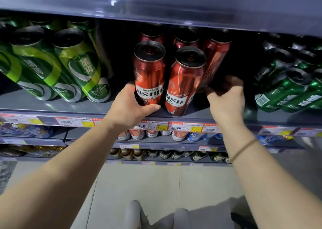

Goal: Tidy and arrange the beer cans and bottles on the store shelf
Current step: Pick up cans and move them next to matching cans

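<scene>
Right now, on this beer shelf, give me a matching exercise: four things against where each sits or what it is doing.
Things:
1. left hand
2. right hand
3. light green cans
4. dark green cans

Places or states:
A. far right of the shelf
B. grips the front-left red can
C. far left of the shelf
D. fingers curled, reaching in right of the red cans

Pairs: 1-B, 2-D, 3-C, 4-A

Open gaps flanked the tall red aluminium beer cans (149,75): one toward the light-green cans (81,66), a wider one toward the dark-green cans (285,87). The grey overhead shelf (174,7) limited clearance above.
</scene>
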